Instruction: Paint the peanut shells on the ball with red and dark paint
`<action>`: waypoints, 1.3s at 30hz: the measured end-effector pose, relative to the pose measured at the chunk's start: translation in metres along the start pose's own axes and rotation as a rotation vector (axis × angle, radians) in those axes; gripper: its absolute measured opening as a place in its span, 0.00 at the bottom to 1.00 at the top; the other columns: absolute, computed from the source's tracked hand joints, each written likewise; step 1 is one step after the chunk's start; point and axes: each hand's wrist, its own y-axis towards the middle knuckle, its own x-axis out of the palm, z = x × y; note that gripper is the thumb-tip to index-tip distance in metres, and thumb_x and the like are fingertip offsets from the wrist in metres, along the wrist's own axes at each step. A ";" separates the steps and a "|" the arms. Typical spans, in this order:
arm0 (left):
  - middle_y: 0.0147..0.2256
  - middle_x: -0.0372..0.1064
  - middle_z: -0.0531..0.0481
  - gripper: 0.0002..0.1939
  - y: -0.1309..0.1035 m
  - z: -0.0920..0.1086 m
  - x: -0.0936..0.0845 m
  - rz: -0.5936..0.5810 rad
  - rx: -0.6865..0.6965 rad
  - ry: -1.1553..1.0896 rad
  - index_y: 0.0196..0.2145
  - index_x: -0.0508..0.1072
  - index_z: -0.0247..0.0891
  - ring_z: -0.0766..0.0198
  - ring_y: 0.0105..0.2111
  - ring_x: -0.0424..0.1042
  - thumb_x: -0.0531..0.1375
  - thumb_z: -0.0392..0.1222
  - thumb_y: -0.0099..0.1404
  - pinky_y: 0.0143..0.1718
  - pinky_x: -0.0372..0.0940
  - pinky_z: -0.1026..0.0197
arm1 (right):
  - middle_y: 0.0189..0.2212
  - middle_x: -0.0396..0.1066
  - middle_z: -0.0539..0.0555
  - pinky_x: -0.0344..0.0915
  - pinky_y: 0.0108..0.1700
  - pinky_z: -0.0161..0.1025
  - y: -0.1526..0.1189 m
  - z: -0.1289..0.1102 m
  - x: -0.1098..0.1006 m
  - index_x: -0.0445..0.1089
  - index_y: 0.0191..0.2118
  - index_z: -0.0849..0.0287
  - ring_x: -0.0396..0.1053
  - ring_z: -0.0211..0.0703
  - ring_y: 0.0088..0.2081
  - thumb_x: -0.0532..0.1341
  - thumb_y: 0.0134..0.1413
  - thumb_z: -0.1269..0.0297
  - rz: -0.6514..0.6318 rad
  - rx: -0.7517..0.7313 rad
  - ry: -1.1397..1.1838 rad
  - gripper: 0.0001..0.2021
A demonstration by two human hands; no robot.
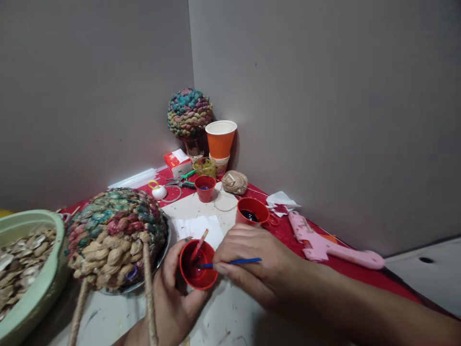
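My left hand (176,298) is wrapped round a small red cup (208,279) with dark red liquid inside. Pinched in my right hand (252,259) is a blue paintbrush (247,261), its tip down in that cup. A second stick (200,244), stained red, leans inside the same cup. To the left, a ball of peanut shells (115,230) rests in a metal bowl, painted green, blue and red above and bare at the lower front. Two cord-wrapped rods (149,288) come down from it. Beyond my right hand sits a red cup (252,207) of dark liquid.
A green basin (54,269) of shells stands at the left. Behind are another red cup (205,192), twine (235,182), pliers, an orange paper cup (221,144) and a finished-looking shell ball (189,113). A pink glue gun (338,250) lies right, near the wall.
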 end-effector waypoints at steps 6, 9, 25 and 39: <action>0.45 0.76 0.49 0.22 0.005 0.016 -0.008 -0.061 -0.119 -0.160 0.51 0.67 0.42 0.60 0.42 0.78 0.68 0.43 0.60 0.45 0.73 0.59 | 0.24 0.72 0.50 0.68 0.34 0.36 0.003 -0.008 -0.010 0.68 0.32 0.57 0.70 0.38 0.27 0.53 0.68 0.68 0.124 0.034 0.053 0.12; 0.44 0.75 0.50 0.20 0.006 0.018 -0.010 -0.093 -0.149 -0.217 0.50 0.68 0.42 0.61 0.42 0.76 0.67 0.42 0.62 0.46 0.71 0.58 | 0.25 0.73 0.49 0.69 0.33 0.33 0.002 -0.006 -0.009 0.70 0.32 0.56 0.72 0.36 0.27 0.56 0.67 0.69 0.252 0.088 0.099 0.10; 0.39 0.72 0.50 0.24 0.014 0.020 -0.008 -0.028 -0.257 -0.352 0.44 0.67 0.40 0.57 0.39 0.75 0.68 0.38 0.49 0.42 0.71 0.54 | 0.23 0.76 0.52 0.73 0.30 0.33 -0.002 0.008 0.014 0.73 0.28 0.59 0.76 0.39 0.26 0.60 0.66 0.54 0.433 0.336 0.412 0.17; 0.36 0.71 0.51 0.23 0.013 0.022 -0.006 -0.068 -0.389 -0.570 0.43 0.66 0.39 0.60 0.35 0.71 0.66 0.36 0.48 0.39 0.68 0.58 | 0.22 0.75 0.53 0.73 0.28 0.32 -0.008 0.016 0.021 0.76 0.29 0.58 0.76 0.41 0.25 0.61 0.65 0.59 0.428 0.255 0.335 0.14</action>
